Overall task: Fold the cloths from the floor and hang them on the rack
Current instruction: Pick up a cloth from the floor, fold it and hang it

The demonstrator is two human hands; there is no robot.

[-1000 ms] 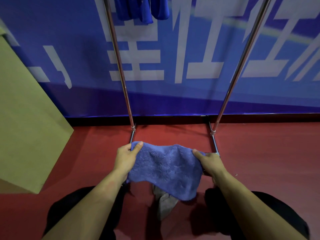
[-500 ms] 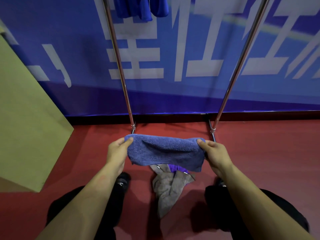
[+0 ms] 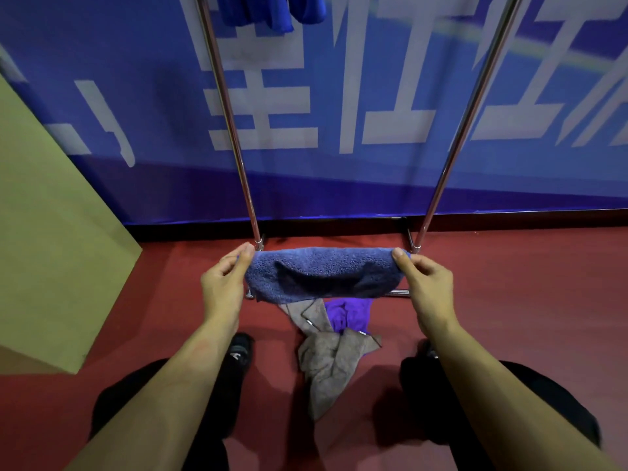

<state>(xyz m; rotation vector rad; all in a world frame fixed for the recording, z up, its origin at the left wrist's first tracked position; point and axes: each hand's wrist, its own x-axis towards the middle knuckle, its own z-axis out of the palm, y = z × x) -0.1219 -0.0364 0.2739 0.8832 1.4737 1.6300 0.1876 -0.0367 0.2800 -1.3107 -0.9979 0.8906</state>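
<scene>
A blue terry cloth point(image 3: 323, 275) is stretched level between my hands, folded over so it hangs as a short band. My left hand point(image 3: 224, 283) pinches its left corner and my right hand point(image 3: 426, 283) pinches its right corner. Below it on the red floor lie a grey cloth point(image 3: 328, 365) and a crumpled purple cloth point(image 3: 348, 314). The metal rack point(image 3: 231, 124) stands just beyond, its two poles rising out of the frame. Bright blue cloths point(image 3: 272, 10) hang from the rack at the top edge.
A blue banner wall point(image 3: 339, 96) with white characters stands right behind the rack. A tan board point(image 3: 51, 232) leans at the left. My black shoes point(image 3: 239, 351) and dark trouser legs flank the floor cloths.
The blue cloth hung down as a wide sheet a second ago; now it is folded over and held higher as a narrow band, uncovering the grey and purple cloths on the floor.
</scene>
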